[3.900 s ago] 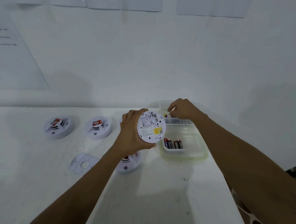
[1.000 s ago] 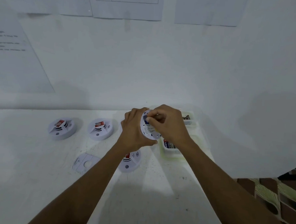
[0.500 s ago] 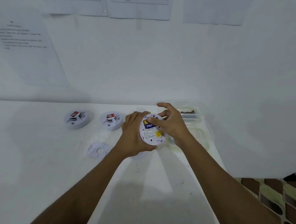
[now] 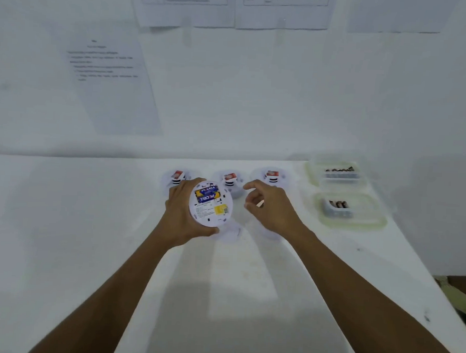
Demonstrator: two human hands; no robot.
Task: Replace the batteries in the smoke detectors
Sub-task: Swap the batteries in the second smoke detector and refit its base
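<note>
A white table [image 4: 233,298] runs out before me to a white wall. Above it my left hand [image 4: 181,216] grips a smoke detector [image 4: 211,210] by its rim, back side turned toward me, with two blue-and-yellow batteries [image 4: 206,196] seated in its compartment. My right hand [image 4: 272,209] hovers just beside it, fingers loosely curled and holding nothing. Beyond them three more detectors [image 4: 230,181] sit in a row on the table. Off to the right are two clear plastic containers, the near one [image 4: 369,224] and the far one [image 4: 314,175], each with batteries inside. Printed sheets [image 4: 109,89] hang on the wall.
</note>
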